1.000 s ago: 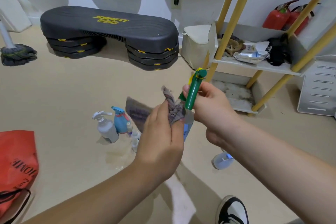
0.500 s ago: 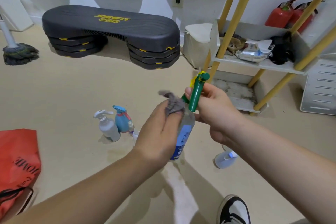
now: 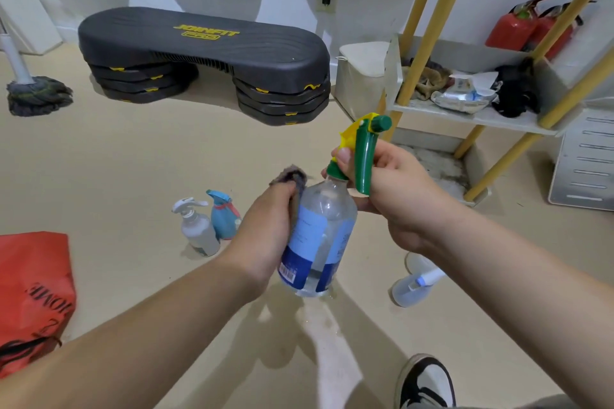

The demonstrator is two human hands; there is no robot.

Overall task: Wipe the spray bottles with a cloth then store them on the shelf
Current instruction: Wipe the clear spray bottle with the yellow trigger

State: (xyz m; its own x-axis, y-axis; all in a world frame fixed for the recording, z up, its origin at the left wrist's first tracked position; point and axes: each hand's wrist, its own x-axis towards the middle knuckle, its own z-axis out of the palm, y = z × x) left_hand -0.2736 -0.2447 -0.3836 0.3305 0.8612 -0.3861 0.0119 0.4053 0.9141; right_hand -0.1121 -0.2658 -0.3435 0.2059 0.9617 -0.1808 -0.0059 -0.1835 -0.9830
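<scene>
A clear spray bottle [image 3: 324, 236] with a blue label and a green-and-yellow trigger head hangs upright in mid-air at the centre. My right hand [image 3: 395, 189] grips its neck and trigger. My left hand [image 3: 265, 229] presses a grey cloth [image 3: 294, 179] against the bottle's left shoulder. On the floor to the left stand a grey spray bottle [image 3: 197, 229] and a blue spray bottle [image 3: 223, 214]. A pale translucent spray bottle [image 3: 413, 285] lies on the floor under my right arm. The white shelf [image 3: 478, 118] with yellow legs stands at the right.
The shelf holds rags, a wipes packet and a black item. A black step platform [image 3: 206, 56] sits at the back, a mop head [image 3: 38, 95] at far left, a red bag [image 3: 33, 292] at lower left. Red fire extinguishers [image 3: 528, 26] stand behind the shelf. My shoe [image 3: 425, 382] shows at the bottom.
The bottle has come upright and lower, with its whole body now in view. My left hand with the cloth has slid down from the trigger head onto the bottle's shoulder.
</scene>
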